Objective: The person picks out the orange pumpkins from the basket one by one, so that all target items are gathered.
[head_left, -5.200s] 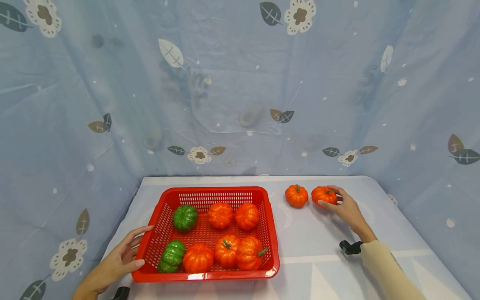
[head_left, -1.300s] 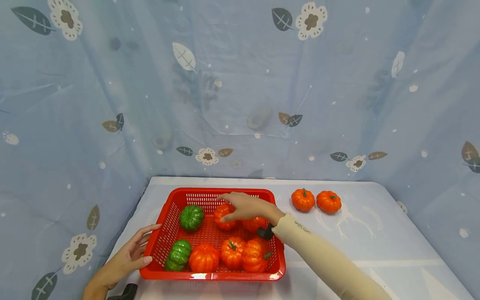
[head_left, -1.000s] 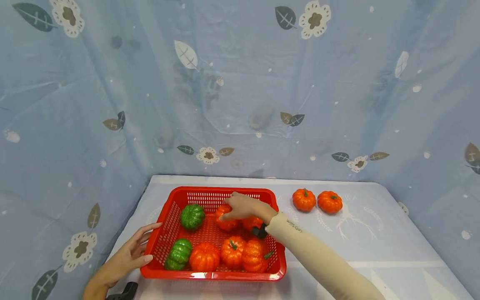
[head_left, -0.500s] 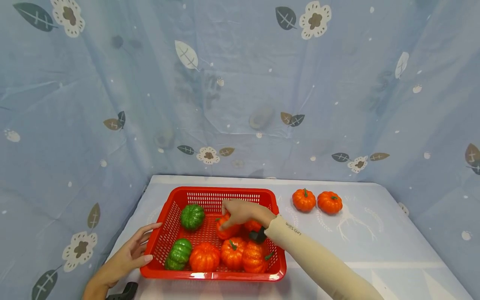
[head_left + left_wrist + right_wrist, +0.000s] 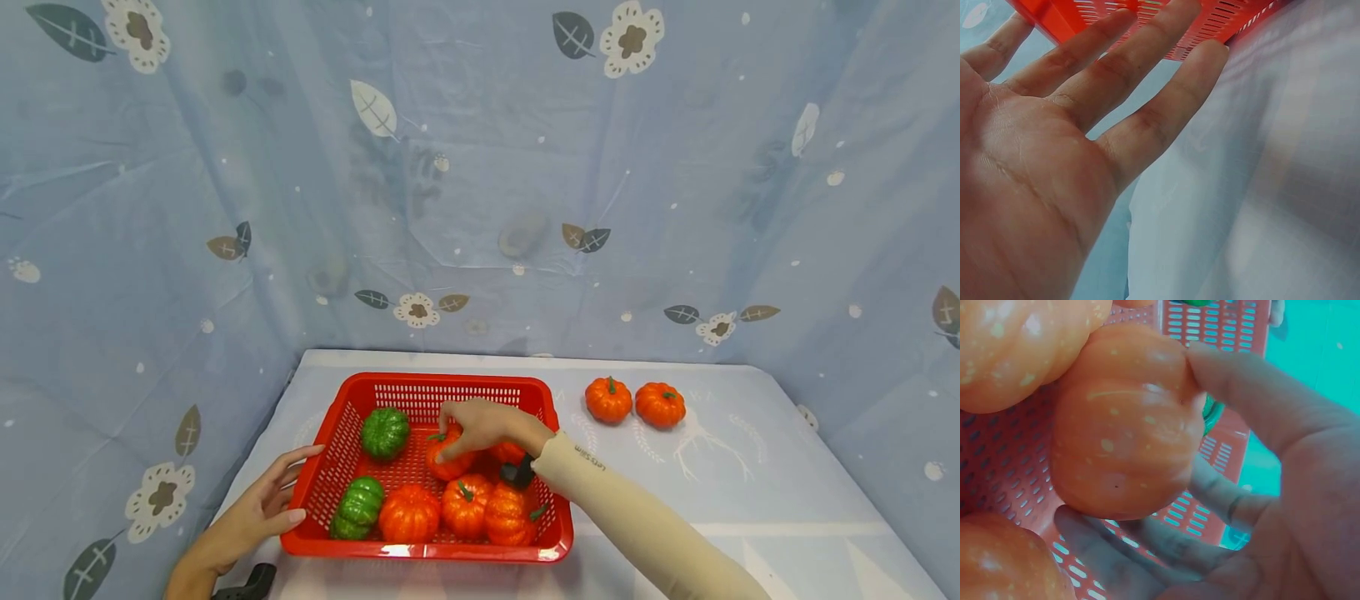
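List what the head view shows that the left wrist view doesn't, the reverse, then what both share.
Head view only: the right hand gripping an orange pumpkin, the cream sleeve behind that hand, and two loose pumpkins on the table.
Left wrist view only: the left palm, facing the camera.
Both: the left hand, fingers at the side of the red basket.

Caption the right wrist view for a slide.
Right hand gripping an orange pumpkin in a red slotted basket, more orange pumpkins nearby.

Basket (image 5: 426,552) on table (image 5: 720,492), pumpkins (image 5: 408,514) inside it, two pumpkins (image 5: 608,401) to its right, curtain (image 5: 465,183) behind
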`<state>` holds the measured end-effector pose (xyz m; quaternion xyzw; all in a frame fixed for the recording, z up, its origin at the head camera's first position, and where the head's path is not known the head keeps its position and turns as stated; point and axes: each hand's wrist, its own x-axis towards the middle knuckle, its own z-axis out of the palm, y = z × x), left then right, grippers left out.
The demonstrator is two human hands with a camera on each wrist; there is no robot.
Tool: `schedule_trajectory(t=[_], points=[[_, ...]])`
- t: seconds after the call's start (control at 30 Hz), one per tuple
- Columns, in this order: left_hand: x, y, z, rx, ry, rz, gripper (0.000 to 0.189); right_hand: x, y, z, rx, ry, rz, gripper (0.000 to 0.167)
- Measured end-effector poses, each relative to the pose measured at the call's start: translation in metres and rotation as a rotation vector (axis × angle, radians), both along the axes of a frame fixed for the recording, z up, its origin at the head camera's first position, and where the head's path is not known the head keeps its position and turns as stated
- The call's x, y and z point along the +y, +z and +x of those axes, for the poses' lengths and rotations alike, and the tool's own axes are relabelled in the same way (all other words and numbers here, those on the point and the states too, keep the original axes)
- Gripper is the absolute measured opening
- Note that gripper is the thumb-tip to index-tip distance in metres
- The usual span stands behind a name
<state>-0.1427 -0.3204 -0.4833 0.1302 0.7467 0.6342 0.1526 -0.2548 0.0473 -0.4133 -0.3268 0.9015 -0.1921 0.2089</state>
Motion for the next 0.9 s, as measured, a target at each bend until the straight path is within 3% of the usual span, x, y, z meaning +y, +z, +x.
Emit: schedule_trajectory(t=[0.27, 0.53, 0.77, 0.9], points=[[0.0, -0.002, -0.003, 0.01, -0.007, -0.014, 0.072, 0.001, 0.004, 0.002, 0.079, 0.052, -0.025, 0.066], [-0.001, -0.004, -0.003, 0.008, -0.015, -0.005, 0.072, 0.009, 0.012, 0.008, 0.103, -0.043, -0.122, 0.062], [-0.002, -0.004, -0.003, -0.001, -0.001, -0.005, 0.073, 0.019, 0.015, 0.009, 0.141, -0.085, -0.189, 0.077], [-0.003, -0.004, -0.002, -0.011, 0.002, -0.006, 0.073, 0.025, 0.017, 0.01, 0.147, -0.103, -0.236, 0.071]])
